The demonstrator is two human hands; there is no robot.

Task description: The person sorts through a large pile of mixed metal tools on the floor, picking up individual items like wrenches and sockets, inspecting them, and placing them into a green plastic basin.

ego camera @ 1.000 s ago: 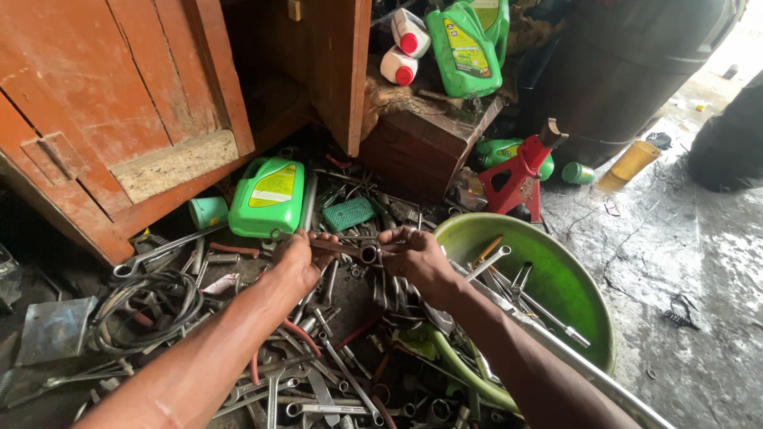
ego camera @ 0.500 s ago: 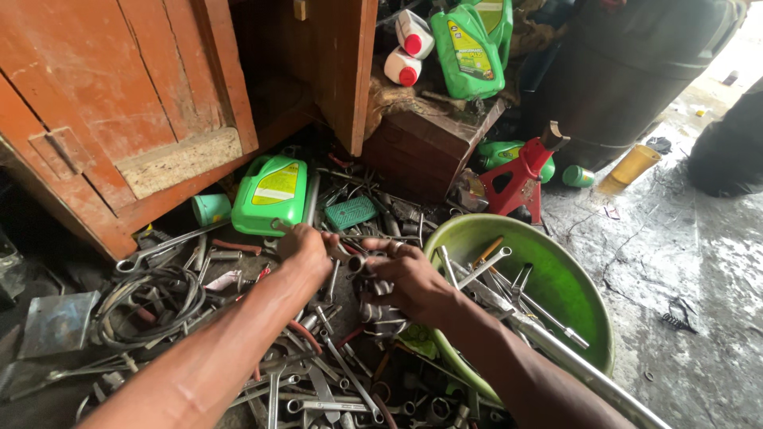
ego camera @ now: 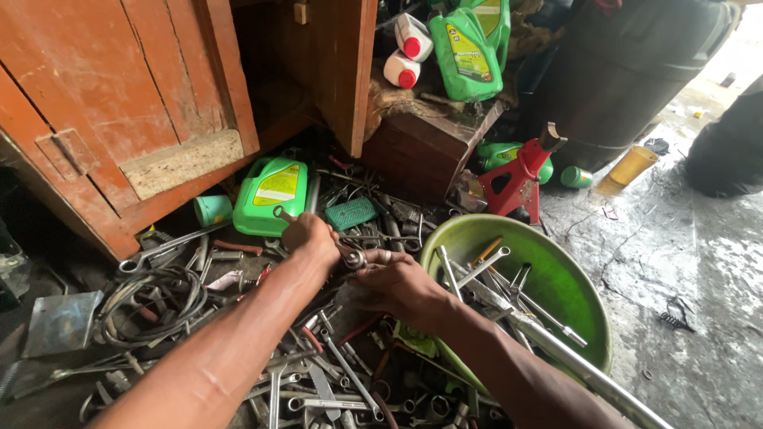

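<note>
In the head view, our left hand (ego camera: 311,238) is clenched round the shaft of a ratchet wrench (ego camera: 338,248), whose far end pokes out above the knuckles toward the green oil jug (ego camera: 270,195). Our right hand (ego camera: 395,284) meets it from the other side, its fingers (ego camera: 383,257) pinched on the wrench's round head, so both hands grasp the one tool just above the heap of loose spanners (ego camera: 318,381) on the floor. Just right of our right wrist lies a green plastic basin (ego camera: 568,290) with more wrenches inside. A red jack stand (ego camera: 520,176) stands beyond the basin, and a coil of cable (ego camera: 147,298) lies left of our left forearm.
</note>
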